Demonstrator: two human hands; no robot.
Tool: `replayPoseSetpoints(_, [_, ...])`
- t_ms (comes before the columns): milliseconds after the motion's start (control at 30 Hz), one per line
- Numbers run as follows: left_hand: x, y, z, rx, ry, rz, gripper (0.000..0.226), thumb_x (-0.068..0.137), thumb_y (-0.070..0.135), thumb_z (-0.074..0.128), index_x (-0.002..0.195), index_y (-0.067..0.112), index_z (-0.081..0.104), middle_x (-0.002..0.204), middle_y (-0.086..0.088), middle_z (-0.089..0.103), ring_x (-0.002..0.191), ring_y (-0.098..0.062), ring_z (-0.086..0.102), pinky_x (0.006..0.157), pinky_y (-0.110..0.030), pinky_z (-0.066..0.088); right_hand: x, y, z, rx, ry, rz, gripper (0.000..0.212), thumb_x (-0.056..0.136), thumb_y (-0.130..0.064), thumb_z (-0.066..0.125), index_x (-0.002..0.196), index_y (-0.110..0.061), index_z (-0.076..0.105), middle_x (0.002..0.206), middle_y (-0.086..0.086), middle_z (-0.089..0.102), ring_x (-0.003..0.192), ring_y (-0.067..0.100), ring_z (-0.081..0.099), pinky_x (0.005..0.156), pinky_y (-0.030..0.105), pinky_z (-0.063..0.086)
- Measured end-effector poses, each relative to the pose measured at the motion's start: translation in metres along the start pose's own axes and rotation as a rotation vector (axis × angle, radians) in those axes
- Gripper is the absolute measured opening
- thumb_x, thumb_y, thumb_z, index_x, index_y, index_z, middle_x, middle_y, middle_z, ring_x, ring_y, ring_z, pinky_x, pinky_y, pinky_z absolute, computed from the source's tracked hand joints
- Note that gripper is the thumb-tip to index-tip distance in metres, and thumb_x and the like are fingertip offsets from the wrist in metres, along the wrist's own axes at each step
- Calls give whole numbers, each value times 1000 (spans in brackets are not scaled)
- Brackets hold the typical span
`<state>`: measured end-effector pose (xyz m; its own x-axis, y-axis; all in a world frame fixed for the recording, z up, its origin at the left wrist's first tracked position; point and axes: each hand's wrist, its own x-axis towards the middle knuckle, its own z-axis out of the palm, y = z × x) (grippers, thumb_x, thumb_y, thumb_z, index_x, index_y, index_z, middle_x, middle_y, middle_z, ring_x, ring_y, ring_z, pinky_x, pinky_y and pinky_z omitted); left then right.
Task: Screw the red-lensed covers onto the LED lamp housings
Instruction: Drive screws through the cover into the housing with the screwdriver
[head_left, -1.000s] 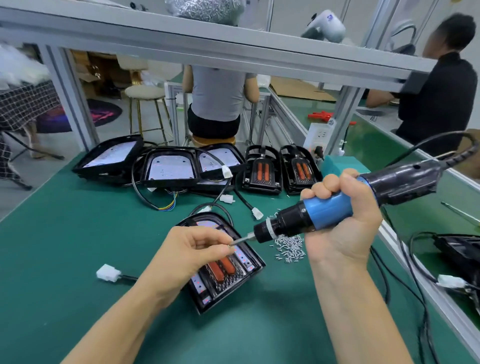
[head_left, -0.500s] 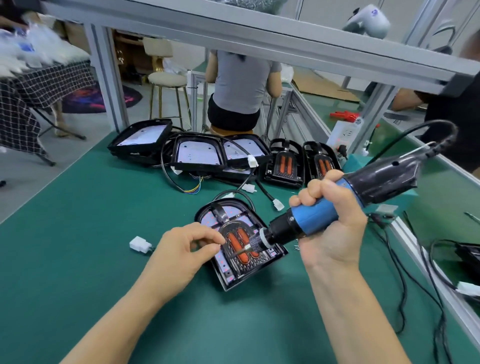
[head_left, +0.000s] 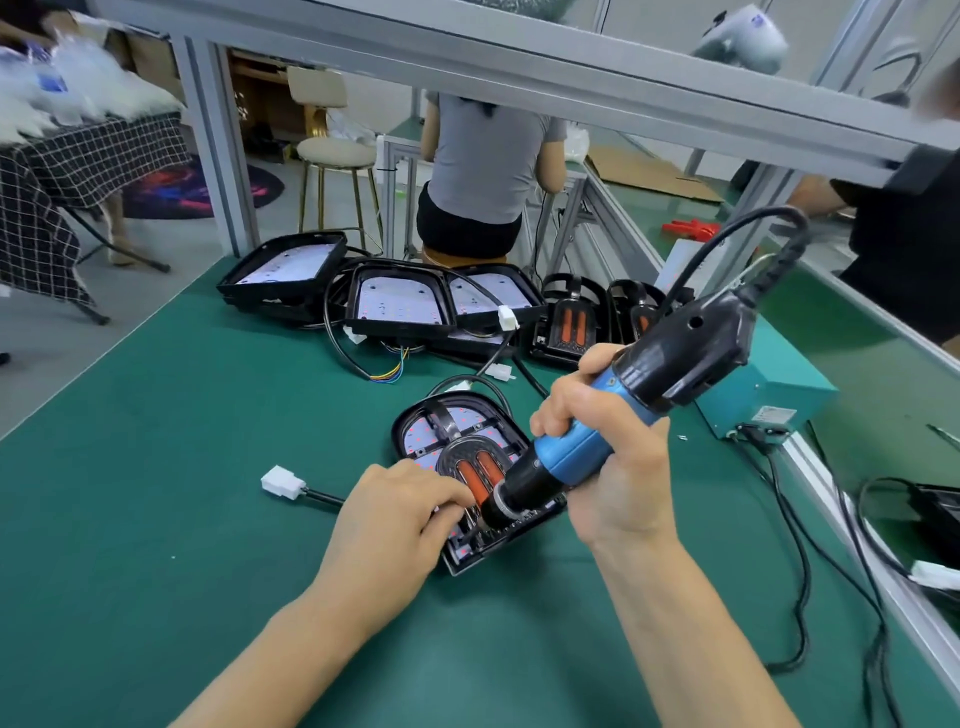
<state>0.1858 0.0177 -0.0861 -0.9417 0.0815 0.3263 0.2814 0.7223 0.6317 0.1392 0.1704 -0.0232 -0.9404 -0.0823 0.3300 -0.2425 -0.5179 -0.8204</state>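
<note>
Here, black housing (head_left: 470, 551), twin red lenses (head_left: 475, 470).

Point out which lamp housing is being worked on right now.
The lamp housing nearest the person, alone in front of the back row. The left hand rests on it and the right hand holds the electric screwdriver onto its red-lensed cover.

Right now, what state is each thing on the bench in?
Lamp housing: flat on mat, red-lensed cover seated on it.
Electric screwdriver: tilted, tip down at the cover's near edge.
Right hand: grips the screwdriver.
Left hand: rests on the housing, fingers at the bit.
Back housings: uncovered.
White connector: unplugged.
</note>
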Motion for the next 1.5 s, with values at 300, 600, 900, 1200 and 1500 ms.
replayPoseSetpoints(300, [0,0,-2,22,-29,-34,15,85,12,68,85,26,74,68,32,51,85,-3,49,78,-16,35,-1,2,1,-40,-57,-29,31,68,2,56,76,-27,60,55,1,48,49,19,45,54,27,43])
replayPoseSetpoints(600, [38,28,-6,-101,59,-38,22,84,10,66,77,31,70,70,19,65,79,-1,57,73,-17,42,16,-48,-43,180,250,-130,21,71,-4,55,86,-18,49,58,-3,44,48,11,44,53,23,44])
replayPoseSetpoints(900, [121,62,45,195,-71,60,22,89,18,56,99,27,73,95,9,72,94,-16,62,80,-25,41,31,-103,-107,-322,422,-13,23,75,-3,70,67,-17,52,53,1,50,46,16,47,48,25,42])
replayPoseSetpoints(1200, [150,64,95,604,-339,23,29,84,4,49,101,18,68,105,-3,70,100,-27,63,81,-30,40,20,-102,-176,-631,505,406,17,82,-8,73,76,-8,57,54,4,57,43,13,52,44,24,46])
replayPoseSetpoints(1500, [126,96,110,634,-412,202,24,85,9,51,98,17,70,97,-5,64,94,-28,58,85,-33,40,8,-107,-206,-734,559,474,23,79,-14,78,76,-8,57,52,4,58,41,14,52,42,23,45])
